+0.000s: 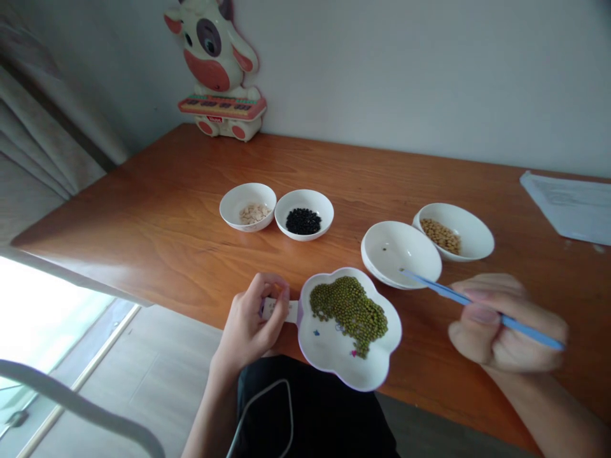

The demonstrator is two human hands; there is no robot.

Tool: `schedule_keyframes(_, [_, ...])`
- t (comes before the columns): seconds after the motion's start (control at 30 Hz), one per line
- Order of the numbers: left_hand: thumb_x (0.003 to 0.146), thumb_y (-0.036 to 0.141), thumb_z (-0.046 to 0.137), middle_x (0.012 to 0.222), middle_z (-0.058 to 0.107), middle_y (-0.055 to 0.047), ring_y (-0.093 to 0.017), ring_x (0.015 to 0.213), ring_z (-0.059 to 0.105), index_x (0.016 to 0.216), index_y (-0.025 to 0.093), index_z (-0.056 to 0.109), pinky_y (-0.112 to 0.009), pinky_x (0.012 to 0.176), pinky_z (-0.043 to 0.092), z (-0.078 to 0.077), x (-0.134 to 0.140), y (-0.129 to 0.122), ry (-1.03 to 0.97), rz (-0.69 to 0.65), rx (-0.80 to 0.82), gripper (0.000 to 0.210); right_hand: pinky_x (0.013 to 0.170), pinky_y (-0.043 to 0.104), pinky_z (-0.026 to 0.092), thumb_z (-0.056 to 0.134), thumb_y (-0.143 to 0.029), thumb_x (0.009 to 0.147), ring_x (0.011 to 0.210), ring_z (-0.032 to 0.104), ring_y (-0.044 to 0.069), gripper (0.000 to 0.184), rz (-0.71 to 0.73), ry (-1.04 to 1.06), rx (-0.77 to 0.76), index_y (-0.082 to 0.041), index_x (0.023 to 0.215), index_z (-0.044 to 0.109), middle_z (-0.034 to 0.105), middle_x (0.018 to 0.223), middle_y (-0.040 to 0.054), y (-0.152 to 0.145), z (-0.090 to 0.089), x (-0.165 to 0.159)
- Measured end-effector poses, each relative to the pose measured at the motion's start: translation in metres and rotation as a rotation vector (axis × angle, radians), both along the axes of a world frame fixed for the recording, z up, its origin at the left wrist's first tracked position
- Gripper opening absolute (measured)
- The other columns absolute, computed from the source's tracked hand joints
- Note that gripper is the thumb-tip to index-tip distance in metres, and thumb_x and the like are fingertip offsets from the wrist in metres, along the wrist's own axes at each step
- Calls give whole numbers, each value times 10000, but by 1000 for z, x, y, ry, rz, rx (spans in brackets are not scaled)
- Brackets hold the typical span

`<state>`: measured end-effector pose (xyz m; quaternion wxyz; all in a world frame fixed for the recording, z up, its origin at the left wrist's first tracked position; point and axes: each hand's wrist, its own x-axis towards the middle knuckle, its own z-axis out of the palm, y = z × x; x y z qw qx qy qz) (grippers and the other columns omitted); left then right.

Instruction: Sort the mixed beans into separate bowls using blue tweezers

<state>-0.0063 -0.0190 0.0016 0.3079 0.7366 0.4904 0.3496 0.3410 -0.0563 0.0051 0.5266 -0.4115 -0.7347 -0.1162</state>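
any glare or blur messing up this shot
Head view: bright light washes out the left edge below the table, with a pale sheen on its left corner; head view: the right hand's grip looks blurred, while the green beans are crisper.

The left hand (252,318) holds the handle (290,312) of a flower-shaped dish (329,356) of green beans (351,308). The right hand (506,324) pinches a blue stick (443,291), its tip over a white bowl (415,245). Beyond the left hand, one bowl (325,207) holds black beans (303,221) and another bowl (230,207) pale pieces (254,214).
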Motion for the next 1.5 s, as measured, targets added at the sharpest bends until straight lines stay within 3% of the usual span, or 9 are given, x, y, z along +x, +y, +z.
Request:
schedule_keyframes(0.13, [997,243,579,769,713,21,-126,640,672,1043,220,569,-218,619,509,0,-1,0,6,-5,-4,52,670,420,585,602,-76,914,805,706,239,482,-69,-33,-21,-305,1331,678,750,937,51,8,3,3])
schedule_keyframes(0.27, [996,225,577,794,729,8,-131,677,694,1040,219,570,-218,636,522,0,-2,-1,7,-4,-2,45,662,415,568,577,-124,944,771,681,214,363,22,-105,-15,-271,1257,685,744,925,42,7,12,-5])
schedule_keyframes(0.43, [977,222,591,817,744,-5,-137,696,705,1003,213,588,-220,638,532,-1,-1,-1,14,11,13,28,660,356,549,597,-130,926,740,670,170,175,188,-98,-170,-215,1048,689,735,883,34,-1,18,-20])
schedule_keyframes(0.6, [971,234,594,809,751,-16,-140,672,699,994,205,601,-223,623,535,0,1,-1,18,43,21,38,705,312,555,625,-43,883,790,708,147,259,283,-117,-236,-180,1100,652,760,917,33,-3,12,-35])
schedule_keyframes(0.8, [968,243,597,833,759,-23,-144,696,709,990,206,601,-227,644,542,0,1,-1,19,56,38,43,715,326,551,597,-41,901,817,730,166,342,278,-158,-277,-221,1188,646,785,936,25,0,7,-39])
schedule_keyframes(1.1, [975,250,597,835,755,-12,-126,661,676,1014,205,605,-218,628,506,-2,1,-1,18,54,37,60,724,314,527,610,-38,908,787,711,153,328,264,-189,-249,-198,1192,646,786,948,30,3,4,-42])
schedule_keyframes(1.27, [982,253,593,737,691,29,-104,576,607,1019,206,599,-203,568,453,-2,1,-2,10,48,49,60,736,321,514,622,-58,924,777,697,145,288,246,-222,-244,-191,1179,635,779,954,25,2,3,-43])
schedule_keyframes(1.5, [988,243,594,780,703,24,-105,618,621,1044,207,589,-205,598,460,-3,0,-2,21,48,49,67,744,313,520,618,-58,946,778,696,138,311,233,-239,-221,-183,1230,613,783,963,29,3,1,-44])
